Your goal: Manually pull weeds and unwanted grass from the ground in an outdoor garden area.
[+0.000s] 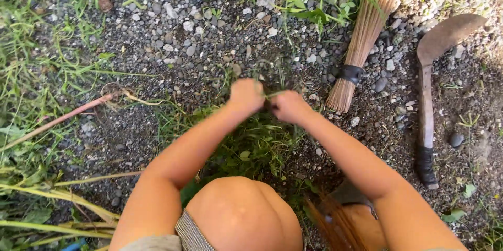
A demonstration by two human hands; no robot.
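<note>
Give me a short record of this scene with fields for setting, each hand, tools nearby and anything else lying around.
setting: gravel ground with grass, seen from above a crouching person
left hand: left hand closed on a clump of grass
right hand: right hand closed on the same clump, close beside the left
tools: stick broom bound with a black band, lying right of the hands; curved blade with a dark-wrapped handle, farther right
other: reddish stem on the left; dry pale stalks at lower left

- An outdoor yard or garden patch: bare gravel ground [209,46] edged with grass [36,73].
- A stick broom [367,31] and a curved blade [427,88] lie on the stones.
</note>
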